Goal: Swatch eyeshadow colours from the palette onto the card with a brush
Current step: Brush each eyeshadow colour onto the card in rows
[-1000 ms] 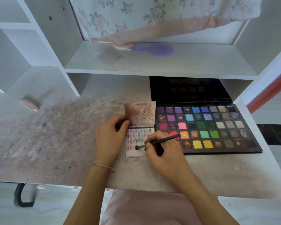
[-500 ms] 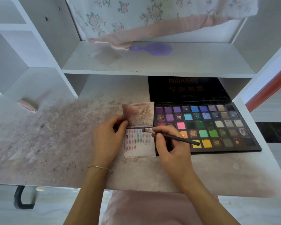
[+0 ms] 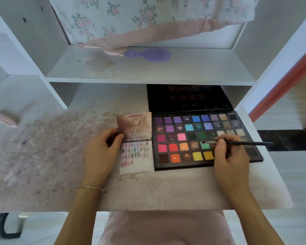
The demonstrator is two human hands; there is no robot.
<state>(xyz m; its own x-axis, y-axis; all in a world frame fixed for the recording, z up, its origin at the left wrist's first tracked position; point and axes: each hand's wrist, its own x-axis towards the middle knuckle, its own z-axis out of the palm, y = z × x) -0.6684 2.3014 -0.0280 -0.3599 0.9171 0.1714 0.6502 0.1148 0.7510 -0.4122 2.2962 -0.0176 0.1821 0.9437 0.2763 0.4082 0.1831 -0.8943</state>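
Note:
A large black eyeshadow palette (image 3: 177, 167) lies open on the desk with several rows of coloured pans. Left of it lies the folded swatch card (image 3: 140, 165), its lower half covered with small colour dabs. My left hand (image 3: 101, 154) grips the card's left edge at the fold. My right hand (image 3: 230, 156) pinches a thin black brush (image 3: 249, 143) over the palette. The brush tip points left and sits at the top edge of a light green pan (image 3: 205, 146).
The desk (image 3: 166, 191) is stained pink with dark specks at the left. A shelf (image 3: 148, 71) above holds a purple hairbrush (image 3: 148, 54) and floral cloth (image 3: 148, 20). A pink object (image 3: 5, 119) lies far left. The palette lid (image 3: 189, 98) stands up behind the pans.
My right hand has carried the brush from the card rightward onto the palette's green pans. The left hand stays on the card.

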